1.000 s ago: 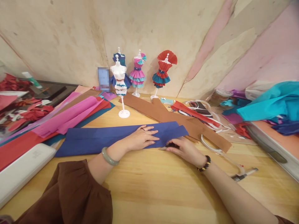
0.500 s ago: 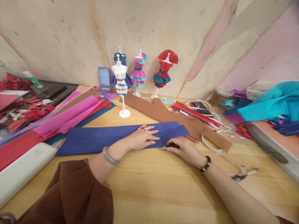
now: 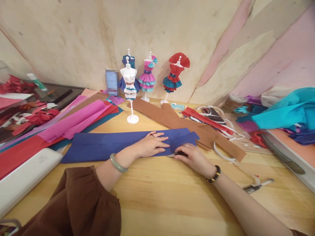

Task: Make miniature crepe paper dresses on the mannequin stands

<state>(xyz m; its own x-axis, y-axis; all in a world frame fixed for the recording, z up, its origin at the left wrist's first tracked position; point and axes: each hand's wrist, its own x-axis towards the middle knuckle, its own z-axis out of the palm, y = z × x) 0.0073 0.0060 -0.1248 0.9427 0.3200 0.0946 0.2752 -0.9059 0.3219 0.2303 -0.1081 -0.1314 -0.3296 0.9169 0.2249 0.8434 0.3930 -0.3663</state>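
A long folded sheet of blue crepe paper [image 3: 98,144] lies across the wooden table. My left hand [image 3: 152,144] rests flat on it, fingers spread. At the paper's near right edge, my right hand [image 3: 193,157] is closed round the dark handle of a small knife [image 3: 181,153]. Its pale blade points left, low along the paper's near edge; most of the handle is hidden in my fingers. Beyond the paper stands a bare white mini mannequin [image 3: 129,77] with teal and brown scraps round its waist and hips.
Dressed mini mannequins [image 3: 148,77] stand along the wall. Brown paper strips [image 3: 159,114] cross behind the blue sheet. Pink paper [image 3: 73,119] and a white oblong case [image 3: 27,178] lie left. At right are a pen-like tool [image 3: 258,186], white cord and turquoise paper [image 3: 283,108].
The view has shifted slightly, so the table things sit a little further right. My left hand keeps its place on the blue paper; my right hand with the knife has barely moved.
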